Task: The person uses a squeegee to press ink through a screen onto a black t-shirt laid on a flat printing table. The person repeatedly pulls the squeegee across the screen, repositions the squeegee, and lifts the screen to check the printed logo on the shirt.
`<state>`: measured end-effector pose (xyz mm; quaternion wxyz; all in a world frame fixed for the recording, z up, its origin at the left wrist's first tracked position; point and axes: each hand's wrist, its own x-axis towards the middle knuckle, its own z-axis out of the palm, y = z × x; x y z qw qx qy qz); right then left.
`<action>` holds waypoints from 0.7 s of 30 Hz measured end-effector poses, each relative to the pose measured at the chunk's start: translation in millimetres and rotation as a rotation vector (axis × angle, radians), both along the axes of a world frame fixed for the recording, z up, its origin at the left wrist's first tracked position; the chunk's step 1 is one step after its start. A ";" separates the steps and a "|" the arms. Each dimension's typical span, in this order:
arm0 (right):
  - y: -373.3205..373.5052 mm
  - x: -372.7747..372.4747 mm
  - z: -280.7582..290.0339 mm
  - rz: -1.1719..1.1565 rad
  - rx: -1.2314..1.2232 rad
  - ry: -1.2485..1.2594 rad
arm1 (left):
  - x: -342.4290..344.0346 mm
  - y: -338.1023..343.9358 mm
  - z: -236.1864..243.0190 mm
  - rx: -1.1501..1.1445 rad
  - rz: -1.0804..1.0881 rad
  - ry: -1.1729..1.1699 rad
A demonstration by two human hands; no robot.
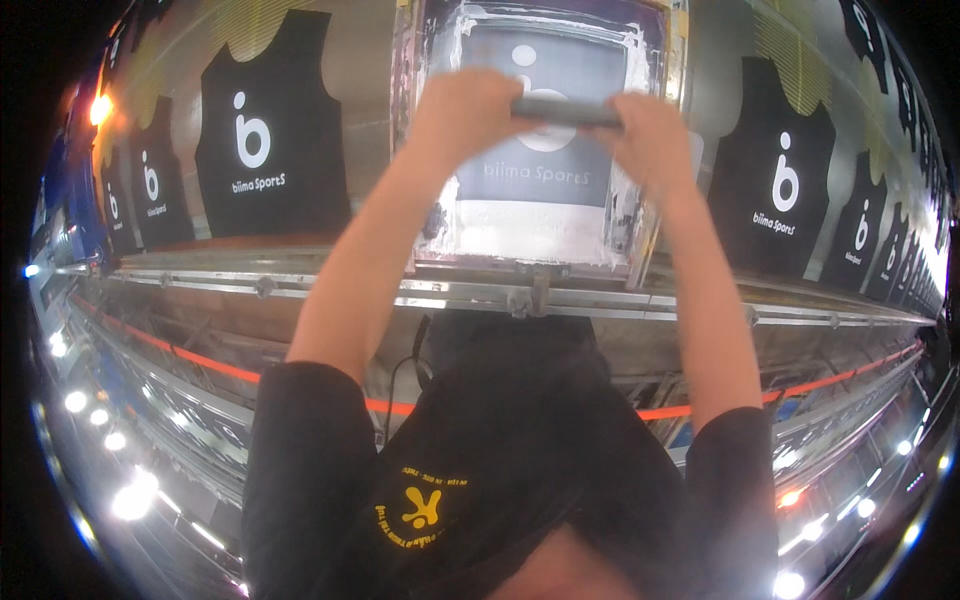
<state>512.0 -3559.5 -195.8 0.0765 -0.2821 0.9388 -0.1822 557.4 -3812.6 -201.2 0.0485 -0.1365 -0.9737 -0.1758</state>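
Both my hands are wrapped round the ends of a grey bar-shaped squeegee [567,110], held crosswise over a printing screen. My left hand [468,112] grips its left end and my right hand [648,140] its right end. Under it lies the screen frame [652,60], with white ink smeared thickly along its inner sides. A white band of ink [530,228] runs across the near part of the mesh. Through the mesh a dark area with a pale logo and lettering shows, partly covered by the squeegee and my hands. The squeegee's lower edge is hidden.
Black sleeveless shirt pieces with white prints lie along the table, one [268,130] left of the screen and one [775,180] right, with several more beyond. A metal rail [460,292] with a clamp [520,300] borders the near edge. An orange strip [210,362] runs behind me.
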 end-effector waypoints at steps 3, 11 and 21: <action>13.0 72.1 2.1 0.034 -0.127 0.043 | 74.3 12.2 2.1 0.057 0.024 -0.012; 2.3 13.9 26.7 0.010 -0.019 -0.201 | 11.0 -4.7 24.0 -0.066 -0.017 -0.430; -31.6 -114.0 6.6 -0.116 -0.150 -0.018 | -124.3 -28.8 31.1 -0.059 -0.001 -0.101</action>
